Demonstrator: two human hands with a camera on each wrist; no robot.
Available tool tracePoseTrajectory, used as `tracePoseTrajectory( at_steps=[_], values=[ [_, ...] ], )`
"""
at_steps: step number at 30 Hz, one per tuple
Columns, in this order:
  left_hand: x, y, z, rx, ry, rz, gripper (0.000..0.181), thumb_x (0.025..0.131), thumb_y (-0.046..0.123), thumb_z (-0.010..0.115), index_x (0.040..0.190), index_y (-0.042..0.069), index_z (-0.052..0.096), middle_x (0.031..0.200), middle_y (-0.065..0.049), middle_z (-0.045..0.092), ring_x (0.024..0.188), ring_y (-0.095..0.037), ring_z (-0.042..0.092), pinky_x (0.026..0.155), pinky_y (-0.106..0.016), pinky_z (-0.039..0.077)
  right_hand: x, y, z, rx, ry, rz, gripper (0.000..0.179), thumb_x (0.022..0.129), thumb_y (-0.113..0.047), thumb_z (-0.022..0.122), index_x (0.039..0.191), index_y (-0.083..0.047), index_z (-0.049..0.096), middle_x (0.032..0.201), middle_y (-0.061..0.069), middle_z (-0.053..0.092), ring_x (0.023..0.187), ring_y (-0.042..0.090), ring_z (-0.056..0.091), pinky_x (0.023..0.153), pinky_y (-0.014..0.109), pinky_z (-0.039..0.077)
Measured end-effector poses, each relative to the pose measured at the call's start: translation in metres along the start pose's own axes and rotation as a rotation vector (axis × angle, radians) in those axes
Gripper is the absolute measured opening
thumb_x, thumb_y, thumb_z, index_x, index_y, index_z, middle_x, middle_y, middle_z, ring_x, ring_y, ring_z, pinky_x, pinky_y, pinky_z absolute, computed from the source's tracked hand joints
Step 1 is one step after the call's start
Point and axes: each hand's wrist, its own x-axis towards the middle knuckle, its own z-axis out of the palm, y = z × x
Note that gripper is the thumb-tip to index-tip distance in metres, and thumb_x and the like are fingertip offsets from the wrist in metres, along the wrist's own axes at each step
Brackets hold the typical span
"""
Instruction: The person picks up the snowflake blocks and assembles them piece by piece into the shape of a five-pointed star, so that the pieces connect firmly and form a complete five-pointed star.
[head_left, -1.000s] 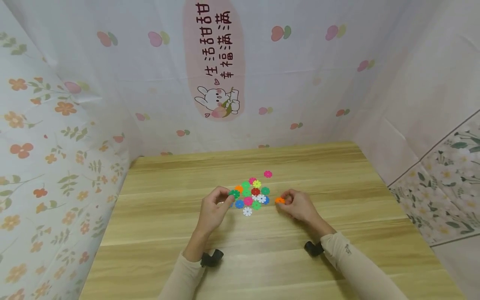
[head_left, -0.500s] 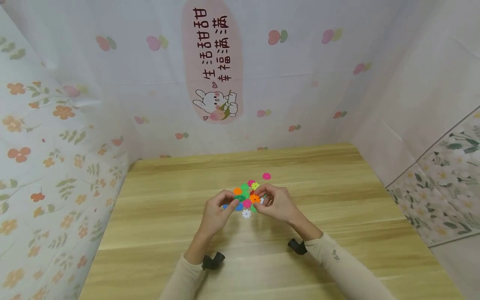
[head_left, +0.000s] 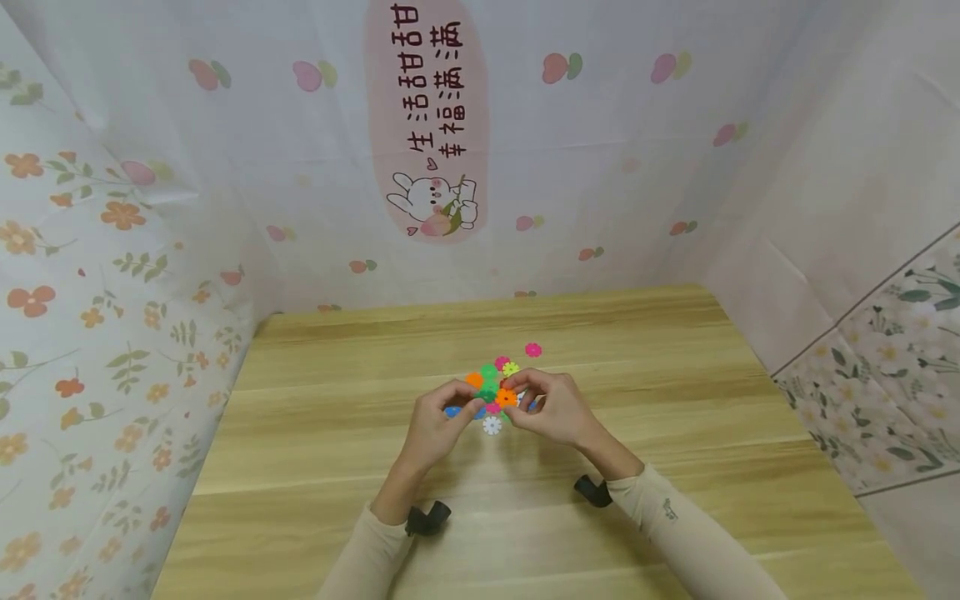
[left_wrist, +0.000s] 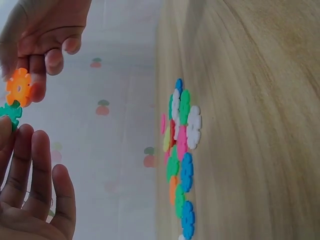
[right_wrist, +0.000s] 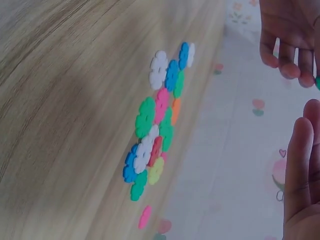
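Observation:
My left hand (head_left: 441,423) pinches a dark green notched flower-shaped plastic disc (left_wrist: 11,114) between thumb and fingers. An orange disc (head_left: 506,397) of the same kind is pinched in my right hand (head_left: 557,410). Both hands are raised over the pile, close together. In the left wrist view, the orange disc's lower edge meets the green one's upper edge; whether their slots interlock I cannot tell. Below lie several loose discs, among them a white one (head_left: 492,425), a yellow one (head_left: 510,368) and a blue one (left_wrist: 187,220). The hands partly cover the pile in the head view.
A pink disc (head_left: 533,350) lies apart, behind the pile. The wood-grain table (head_left: 360,350) is bordered by patterned cloth at the back (head_left: 615,183) and sides. A black wrist camera mount (head_left: 429,518) sits on the left forearm, another (head_left: 593,492) on the right.
My right hand has moved left with the orange disc, up to the green disc in my left hand. The left hand has shifted slightly right. Over the last half second both hands barely moved.

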Motion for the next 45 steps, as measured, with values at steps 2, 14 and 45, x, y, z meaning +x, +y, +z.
tracePoseTrajectory(
  at_steps=[2,14,45],
  values=[
    [-0.002,-0.001,0.000,-0.004,-0.003,-0.003,0.006,0.087,0.005,0.065,0.092,0.000,0.065,0.085,-0.008,0.066,0.081,-0.019,0.063,0.077,-0.036,0.053,-0.001,0.000,0.001,0.004,0.003,0.004,0.025,0.074,-0.002,0.075,0.098,-0.002,0.066,0.086,0.007,0.066,0.062,0.016,0.059,0.054,0.026,0.053],
    [0.001,-0.001,-0.003,0.024,0.030,-0.024,0.007,0.087,0.004,0.064,0.093,-0.001,0.065,0.089,-0.008,0.066,0.081,-0.018,0.061,0.078,-0.038,0.052,0.003,0.023,0.007,-0.015,0.041,0.021,0.034,0.077,-0.015,0.077,0.108,-0.006,0.068,0.078,-0.001,0.067,0.065,0.016,0.059,0.055,0.033,0.052],
    [0.002,0.003,0.001,0.102,0.025,0.042,0.005,0.084,0.000,0.067,0.087,-0.003,0.067,0.081,-0.011,0.067,0.078,-0.020,0.063,0.075,-0.030,0.053,0.005,0.018,0.013,0.023,0.065,0.002,0.031,0.073,-0.012,0.080,0.100,-0.001,0.070,0.075,0.001,0.065,0.061,0.014,0.060,0.057,0.027,0.054]
  ],
)
